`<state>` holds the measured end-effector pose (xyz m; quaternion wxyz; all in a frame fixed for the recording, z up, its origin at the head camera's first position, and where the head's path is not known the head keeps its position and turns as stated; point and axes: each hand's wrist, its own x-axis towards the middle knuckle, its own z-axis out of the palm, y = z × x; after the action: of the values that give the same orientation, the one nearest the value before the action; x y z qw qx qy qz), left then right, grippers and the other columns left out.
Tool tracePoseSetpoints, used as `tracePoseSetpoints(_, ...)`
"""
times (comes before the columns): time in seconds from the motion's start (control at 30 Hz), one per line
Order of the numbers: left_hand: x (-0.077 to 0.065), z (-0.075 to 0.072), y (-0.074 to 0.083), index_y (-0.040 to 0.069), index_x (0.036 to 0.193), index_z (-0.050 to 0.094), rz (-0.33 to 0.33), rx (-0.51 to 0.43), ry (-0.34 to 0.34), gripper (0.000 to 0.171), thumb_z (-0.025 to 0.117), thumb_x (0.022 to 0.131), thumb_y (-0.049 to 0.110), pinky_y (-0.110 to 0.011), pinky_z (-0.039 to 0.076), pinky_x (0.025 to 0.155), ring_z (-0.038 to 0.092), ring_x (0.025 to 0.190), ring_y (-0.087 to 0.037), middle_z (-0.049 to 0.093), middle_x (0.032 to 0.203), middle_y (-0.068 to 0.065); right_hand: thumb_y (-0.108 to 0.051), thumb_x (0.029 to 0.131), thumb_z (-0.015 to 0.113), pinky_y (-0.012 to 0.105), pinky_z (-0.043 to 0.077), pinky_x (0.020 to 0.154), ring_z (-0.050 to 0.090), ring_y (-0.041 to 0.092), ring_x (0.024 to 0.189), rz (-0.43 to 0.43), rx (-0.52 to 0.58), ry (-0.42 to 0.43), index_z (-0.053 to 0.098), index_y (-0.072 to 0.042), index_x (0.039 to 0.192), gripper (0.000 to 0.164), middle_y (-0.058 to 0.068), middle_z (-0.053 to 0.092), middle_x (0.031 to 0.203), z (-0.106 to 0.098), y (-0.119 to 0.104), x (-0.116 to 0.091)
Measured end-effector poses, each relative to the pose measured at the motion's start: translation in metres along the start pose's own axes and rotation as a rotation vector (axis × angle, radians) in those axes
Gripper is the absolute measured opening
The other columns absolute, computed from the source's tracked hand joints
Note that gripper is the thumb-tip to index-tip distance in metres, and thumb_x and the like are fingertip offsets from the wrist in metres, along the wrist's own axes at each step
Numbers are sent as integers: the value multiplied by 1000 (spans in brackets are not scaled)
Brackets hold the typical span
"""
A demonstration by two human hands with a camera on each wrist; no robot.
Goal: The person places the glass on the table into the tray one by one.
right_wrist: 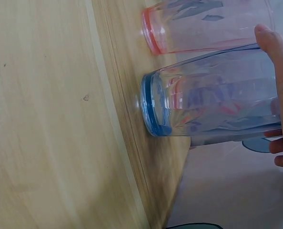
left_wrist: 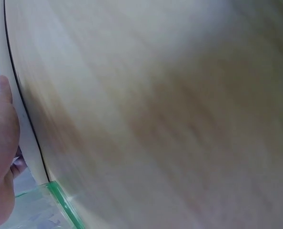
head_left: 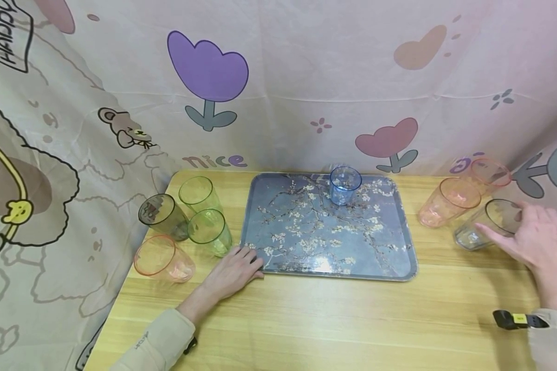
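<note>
Right hand (head_left: pixel 540 234) holds the blue-grey glass (head_left: pixel 478 229) near its rim, thumb on one side and fingers on the other, at the right of the worktop (head_left: pixel 329 324), just beside two pink glasses (head_left: pixel 447 206). Left hand (head_left: pixel 229 275) rests with fingers relaxed at the near left corner of the floral tray (head_left: pixel 288 221). Small blue glass (head_left: pixel 345 188) stands near the tray's far edge, right of centre; two green glasses (head_left: pixel 213 234), a dark grey glass (head_left: pixel 164 219) and an orange-rimmed glass (head_left: pixel 167 263) stand left of the tray.
</note>
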<state>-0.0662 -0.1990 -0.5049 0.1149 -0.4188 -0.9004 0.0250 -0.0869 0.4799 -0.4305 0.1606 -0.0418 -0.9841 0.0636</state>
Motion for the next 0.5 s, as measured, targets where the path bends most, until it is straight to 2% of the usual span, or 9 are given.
tracePoseSetpoints(0.17, 0, 0, 1, 21, 96, 56, -1, 2, -7, 29, 58, 103, 49, -35, 48, 89, 62, 95, -20, 68, 95, 2, -70, 71, 80, 37, 28, 45, 53, 44, 58, -14, 4, 29, 62, 9, 128, 98, 37, 65, 88, -2, 0, -3)
tracePoseSetpoints(0.37, 1, -1, 1, 21, 98, 58, 4, 18, -9, 26, 58, 105, 47, -37, 50, 91, 65, 97, -20, 71, 99, 1, -75, 67, 79, 44, 30, 50, 54, 55, 66, -41, 27, 142, 62, 9, 125, 104, 37, 64, 90, -2, 0, -10)
tracePoseSetpoints(0.5, 2, -1, 1, 21, 98, 59, 16, 28, -8, 24, 59, 104, 44, -38, 50, 91, 65, 97, -21, 71, 99, 0, -79, 65, 77, 48, 30, 54, 53, 56, 69, -39, 42, 188, 64, 9, 123, 107, 37, 64, 90, -3, -3, -14)
